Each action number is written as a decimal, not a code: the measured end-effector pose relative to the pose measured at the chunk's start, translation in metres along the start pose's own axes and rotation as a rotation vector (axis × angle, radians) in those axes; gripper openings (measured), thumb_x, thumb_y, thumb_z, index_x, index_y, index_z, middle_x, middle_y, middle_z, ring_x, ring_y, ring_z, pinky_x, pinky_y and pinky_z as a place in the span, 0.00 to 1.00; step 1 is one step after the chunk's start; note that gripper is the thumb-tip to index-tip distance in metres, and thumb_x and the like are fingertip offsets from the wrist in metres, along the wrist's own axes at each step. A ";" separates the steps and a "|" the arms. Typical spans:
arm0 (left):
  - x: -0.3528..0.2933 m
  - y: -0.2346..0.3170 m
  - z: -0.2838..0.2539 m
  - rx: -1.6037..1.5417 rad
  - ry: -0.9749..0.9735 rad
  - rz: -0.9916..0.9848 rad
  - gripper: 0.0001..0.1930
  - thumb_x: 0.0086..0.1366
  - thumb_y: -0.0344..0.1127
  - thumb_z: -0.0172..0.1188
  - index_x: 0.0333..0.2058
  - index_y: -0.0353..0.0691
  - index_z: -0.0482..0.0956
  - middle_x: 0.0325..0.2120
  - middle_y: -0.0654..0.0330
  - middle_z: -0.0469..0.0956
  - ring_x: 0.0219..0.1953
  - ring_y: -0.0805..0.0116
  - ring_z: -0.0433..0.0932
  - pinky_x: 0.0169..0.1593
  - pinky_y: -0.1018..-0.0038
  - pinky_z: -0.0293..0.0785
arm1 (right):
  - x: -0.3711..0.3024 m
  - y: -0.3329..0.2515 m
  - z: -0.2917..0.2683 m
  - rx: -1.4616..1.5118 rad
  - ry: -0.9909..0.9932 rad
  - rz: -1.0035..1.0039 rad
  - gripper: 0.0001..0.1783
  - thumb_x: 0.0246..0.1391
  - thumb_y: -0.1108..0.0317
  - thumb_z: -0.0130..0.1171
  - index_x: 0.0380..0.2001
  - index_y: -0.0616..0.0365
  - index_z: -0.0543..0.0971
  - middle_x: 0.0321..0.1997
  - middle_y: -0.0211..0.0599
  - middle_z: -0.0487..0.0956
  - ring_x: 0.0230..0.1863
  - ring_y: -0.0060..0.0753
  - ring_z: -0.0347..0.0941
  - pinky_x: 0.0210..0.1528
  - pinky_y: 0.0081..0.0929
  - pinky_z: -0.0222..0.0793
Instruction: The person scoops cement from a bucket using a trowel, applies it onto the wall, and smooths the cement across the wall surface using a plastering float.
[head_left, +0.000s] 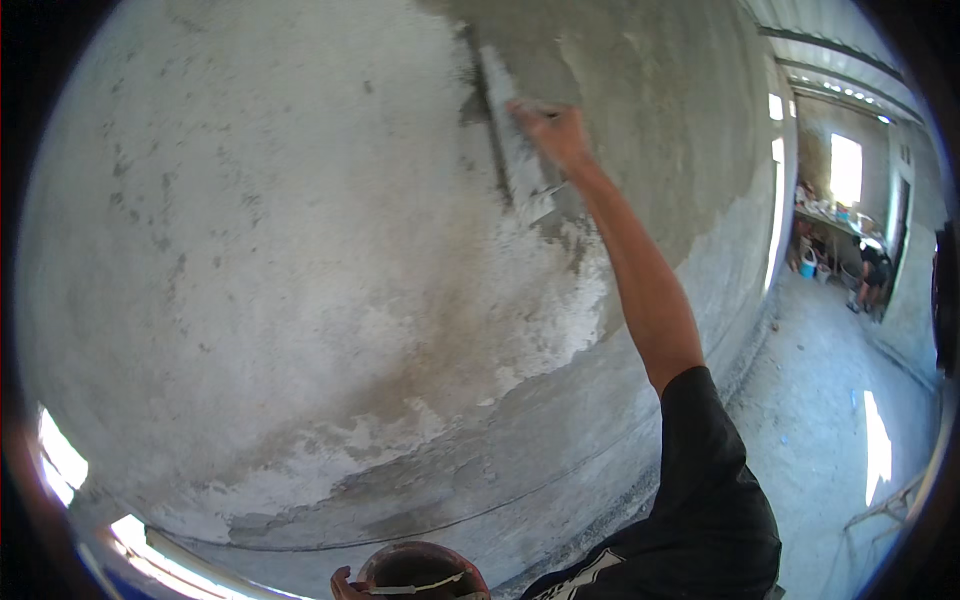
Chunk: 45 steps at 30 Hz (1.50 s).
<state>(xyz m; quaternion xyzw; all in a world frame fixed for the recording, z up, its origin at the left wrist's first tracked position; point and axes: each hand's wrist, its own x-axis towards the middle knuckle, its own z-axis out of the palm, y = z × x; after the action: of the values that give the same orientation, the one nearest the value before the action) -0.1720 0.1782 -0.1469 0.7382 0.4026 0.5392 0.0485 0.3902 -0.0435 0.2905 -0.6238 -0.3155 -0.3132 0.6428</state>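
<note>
My right arm stretches up to the wall (300, 300). My right hand (555, 132) is closed on a long, flat plastering trowel (508, 130), somewhat blurred. The trowel's blade lies along the wall, its long edge running steeply from upper left to lower right. Darker, damp-looking plaster (660, 110) covers the wall right of the blade, and paler plaster lies to its left. At the bottom edge, my left hand (347, 584) has its fingers curled at the rim of a round bucket (430, 550). A thin pale strip (415, 587) crosses the bucket's mouth; its kind is unclear.
Along the right runs a concrete floor (800, 400) with a sunlit patch. Far back, a person (872, 272) bends beside a cluttered table (835, 222), near a blue bucket (808, 265). A metal frame (890, 510) stands at lower right. Bright openings show at lower left.
</note>
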 end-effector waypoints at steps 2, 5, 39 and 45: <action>0.004 0.010 0.020 -0.156 0.016 0.093 0.14 0.56 0.39 0.64 0.38 0.37 0.78 0.21 0.54 0.76 0.19 0.59 0.72 0.22 0.65 0.68 | -0.029 0.007 0.000 -0.005 -0.225 -0.049 0.25 0.50 0.49 0.65 0.34 0.65 0.82 0.24 0.38 0.80 0.28 0.27 0.72 0.36 0.34 0.71; 0.009 0.033 0.038 -0.317 -0.049 0.037 0.09 0.58 0.35 0.61 0.34 0.37 0.77 0.22 0.53 0.76 0.20 0.53 0.72 0.24 0.62 0.69 | -0.124 0.024 -0.026 -0.118 -0.355 -0.313 0.23 0.53 0.49 0.62 0.49 0.49 0.81 0.33 0.39 0.84 0.28 0.36 0.77 0.38 0.33 0.73; -0.139 0.257 0.222 -1.184 -1.322 -1.207 0.16 0.60 0.34 0.60 0.47 0.39 0.74 0.28 0.58 0.80 0.25 0.71 0.78 0.26 0.77 0.70 | -0.453 0.159 -0.123 0.968 -0.009 1.114 0.24 0.62 0.46 0.50 0.41 0.59 0.75 0.32 0.39 0.79 0.30 0.34 0.78 0.33 0.31 0.77; -0.162 0.300 0.223 -1.169 -1.455 -1.238 0.21 0.63 0.39 0.61 0.52 0.39 0.73 0.38 0.55 0.79 0.38 0.67 0.79 0.44 0.69 0.75 | -0.497 0.241 -0.145 1.395 0.084 1.297 0.23 0.64 0.52 0.47 0.46 0.62 0.74 0.37 0.43 0.79 0.33 0.41 0.78 0.36 0.34 0.77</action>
<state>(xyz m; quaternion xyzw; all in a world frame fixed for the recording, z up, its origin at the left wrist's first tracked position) 0.1613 -0.0471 -0.2098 0.4139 0.2609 -0.0318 0.8715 0.2837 -0.1778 -0.2541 -0.1414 -0.0005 0.3411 0.9293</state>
